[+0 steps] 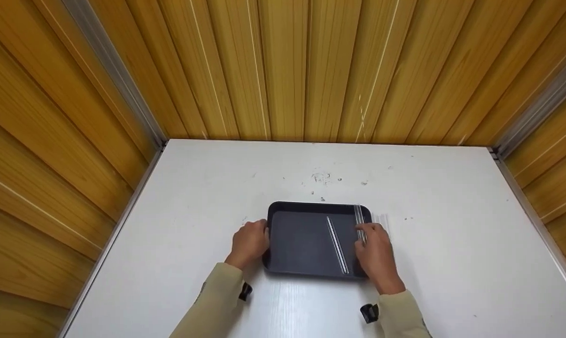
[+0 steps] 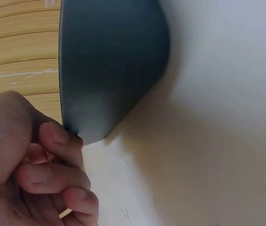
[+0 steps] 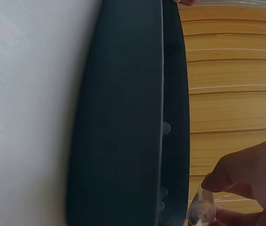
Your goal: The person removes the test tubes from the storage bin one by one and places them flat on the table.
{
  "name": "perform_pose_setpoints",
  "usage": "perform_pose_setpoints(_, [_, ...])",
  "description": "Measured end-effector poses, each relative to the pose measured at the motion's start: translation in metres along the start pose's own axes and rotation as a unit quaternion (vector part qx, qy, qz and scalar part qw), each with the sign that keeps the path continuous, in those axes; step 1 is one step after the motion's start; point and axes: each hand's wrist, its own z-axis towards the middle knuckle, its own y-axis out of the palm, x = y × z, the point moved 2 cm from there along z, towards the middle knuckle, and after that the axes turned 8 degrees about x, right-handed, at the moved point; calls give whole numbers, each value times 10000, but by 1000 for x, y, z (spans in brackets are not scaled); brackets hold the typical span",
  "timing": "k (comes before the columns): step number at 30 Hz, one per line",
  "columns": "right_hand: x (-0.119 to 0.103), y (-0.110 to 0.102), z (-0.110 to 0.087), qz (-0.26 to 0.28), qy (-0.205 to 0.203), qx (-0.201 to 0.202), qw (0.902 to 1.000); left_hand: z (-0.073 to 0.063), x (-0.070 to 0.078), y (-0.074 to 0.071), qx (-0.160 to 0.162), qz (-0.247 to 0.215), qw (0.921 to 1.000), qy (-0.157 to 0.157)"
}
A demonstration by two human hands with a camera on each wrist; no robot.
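Note:
A dark rectangular tray (image 1: 301, 239) lies on the white table. My left hand (image 1: 250, 240) grips its left rim, and in the left wrist view the fingers (image 2: 60, 146) curl at the tray's edge. One clear tube (image 1: 337, 245) lies slanted on the tray floor. Over the tray's right side, my right hand (image 1: 376, 253) pinches a clear tube (image 3: 201, 212) between thumb and fingers, its round end facing the right wrist camera. More clear tubes (image 1: 359, 215) show at the tray's right end, partly hidden by that hand.
Just right of the tray, more clear strips or tubes (image 1: 383, 219) lie on the white table (image 1: 207, 188), partly behind my right hand. Wood-patterned panels (image 1: 283, 70) stand at the back and both sides. Dark marks (image 1: 321, 177) dot the tabletop behind the tray.

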Motion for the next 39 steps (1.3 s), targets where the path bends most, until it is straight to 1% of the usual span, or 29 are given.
perform_pose_setpoints(3, [2, -4, 1, -8, 107, -29, 9999, 0, 0, -1, -42, -25, 10000, -42])
perform_pose_setpoints(9, [10, -13, 1, -80, 328, -38, 9994, 1, 1, -1, -62, -10, 10000, 52])
perform_pose_setpoints(11, [12, -15, 2, -106, 374, -12, 9992, 1, 1, 0, -82, -12, 10000, 29])
perform_pose_setpoints(16, [18, -20, 3, -171, 463, 96, 9987, 1, 0, -1, -120, -58, 9999, -24])
perform_pose_setpoints(23, [29, -25, 1, -237, 559, 120, 9981, 2, 0, 0, -66, -20, 9999, 77])
perform_pose_setpoints(31, [41, -29, 0, -168, 627, 196, 9977, 1, 0, 0, -52, -24, 10000, 25])
perform_pose_setpoints(34, [45, -29, -1, -188, 643, 190, 9976, 1, -1, 1, -90, -32, 10000, -24])
perform_pose_setpoints(39, [52, -31, -1, -215, 759, 146, 9968, 2, -1, 2, -89, -46, 9999, -8])
